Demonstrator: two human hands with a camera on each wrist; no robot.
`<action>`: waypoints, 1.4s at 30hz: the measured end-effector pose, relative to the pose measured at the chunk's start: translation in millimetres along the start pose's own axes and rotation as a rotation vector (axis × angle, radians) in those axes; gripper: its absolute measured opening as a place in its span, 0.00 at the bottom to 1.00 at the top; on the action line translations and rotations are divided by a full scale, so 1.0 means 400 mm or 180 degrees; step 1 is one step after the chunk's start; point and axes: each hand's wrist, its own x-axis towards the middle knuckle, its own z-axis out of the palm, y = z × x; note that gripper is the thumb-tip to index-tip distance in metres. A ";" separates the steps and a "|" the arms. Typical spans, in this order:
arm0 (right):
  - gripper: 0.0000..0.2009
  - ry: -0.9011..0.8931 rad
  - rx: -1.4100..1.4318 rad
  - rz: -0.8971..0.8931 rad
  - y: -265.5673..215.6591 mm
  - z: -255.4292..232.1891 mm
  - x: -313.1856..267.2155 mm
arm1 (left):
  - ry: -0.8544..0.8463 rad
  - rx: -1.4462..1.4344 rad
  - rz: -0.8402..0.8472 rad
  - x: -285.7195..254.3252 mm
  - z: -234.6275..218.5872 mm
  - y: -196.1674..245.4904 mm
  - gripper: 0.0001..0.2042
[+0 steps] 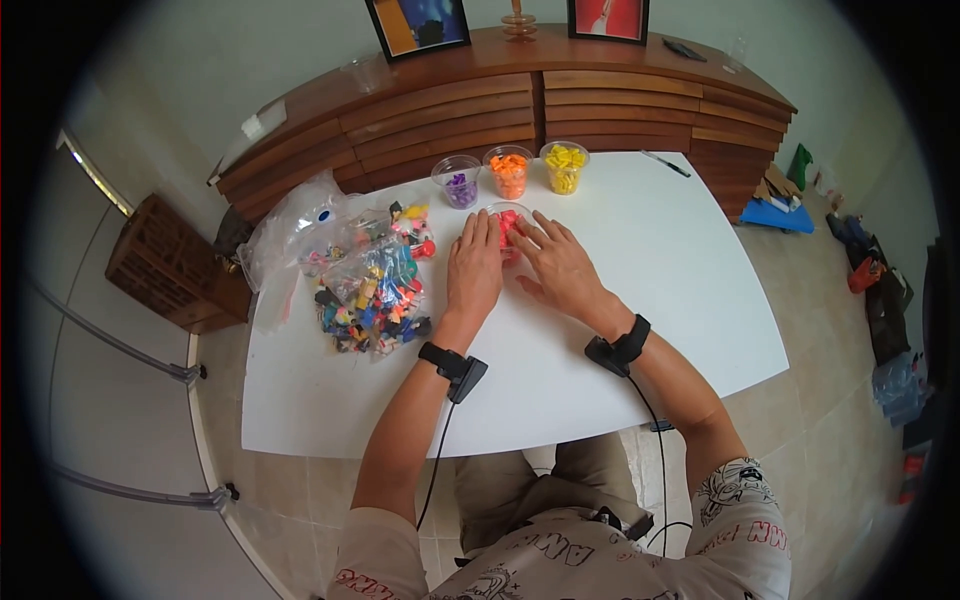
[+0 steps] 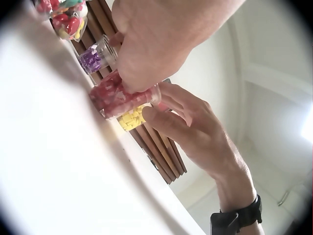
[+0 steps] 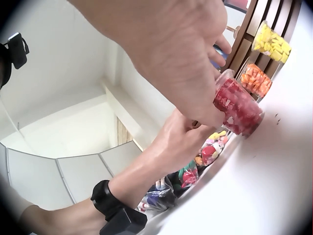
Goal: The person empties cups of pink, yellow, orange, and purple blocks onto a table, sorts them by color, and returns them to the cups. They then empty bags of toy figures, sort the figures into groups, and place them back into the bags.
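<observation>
A clear cup of pinkish-red pieces [image 1: 508,224] [image 2: 113,97] [image 3: 238,108] stands upright on the white table between both hands. My left hand [image 1: 474,272] [image 2: 159,41] [image 3: 168,149] lies along the cup's left side, its fingers fairly straight and close together near the rim. On the right side, my right hand [image 1: 566,272] [image 2: 203,134] [image 3: 183,66] has spread, slightly bent fingers at the rim, with the thumb apart from them. The palms hide parts of the cup in both wrist views, so the exact fingertip contact cannot be told.
Behind stand cups of purple pieces [image 1: 461,190], orange pieces [image 1: 510,175] and yellow pieces [image 1: 565,170]. Plastic bags of small colourful figures [image 1: 375,290] lie at the left of the white table [image 1: 660,330]. A pen [image 1: 667,164] rests near the back right edge; a wooden cabinet [image 1: 440,110] stands beyond.
</observation>
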 end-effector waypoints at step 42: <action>0.41 0.0318 0.3056 0.1451 0.048 0.144 0.073 | 0.0004 -0.2038 -0.1190 -0.141 0.050 -0.050 0.48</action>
